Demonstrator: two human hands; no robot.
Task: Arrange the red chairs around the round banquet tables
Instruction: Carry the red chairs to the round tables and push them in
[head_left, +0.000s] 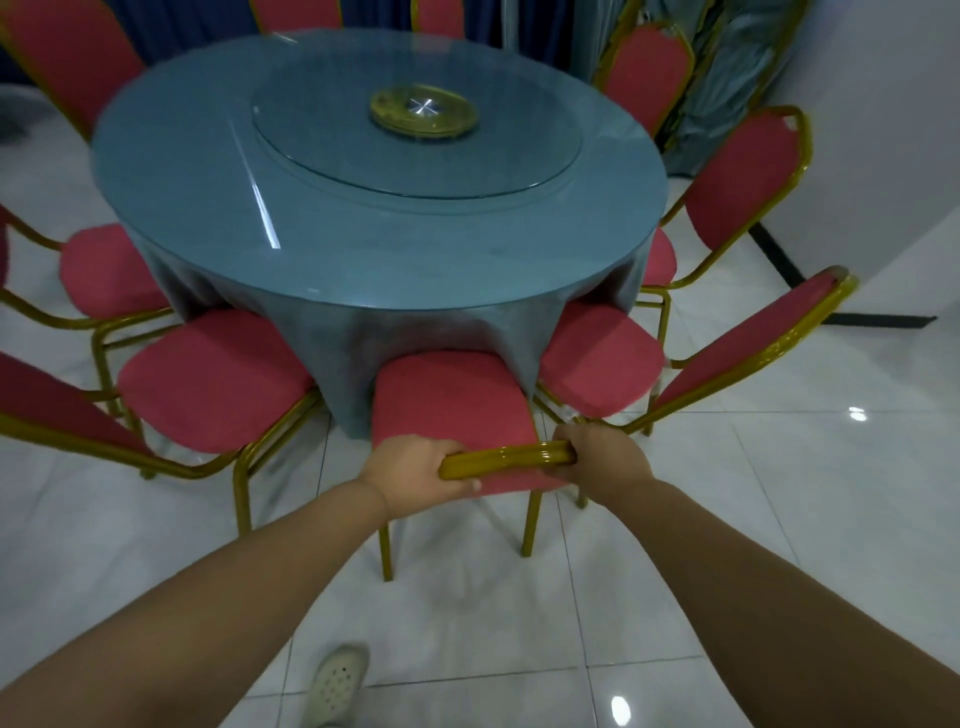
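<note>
chairs (452, 400) ringing table (332, 249) — turntable (415, 124) on its centre

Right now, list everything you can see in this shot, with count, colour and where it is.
round banquet table: one, blue-grey cloth under glass, centre of the view
glass turntable: one, clear, on the tabletop, with a gold hub in its middle
held chair: one, red with gold frame, nearest the camera, seat partly under the tablecloth
other red chairs: at least nine, some cut off by the frame, ringed around the table, for example near left and near right
draped fabric: blue-grey, behind the table at upper right
floor: white glossy tiles
shoe: one, pale, bottom edge
left hand: grips the held chair's backrest top
right hand: grips the same backrest top
</note>
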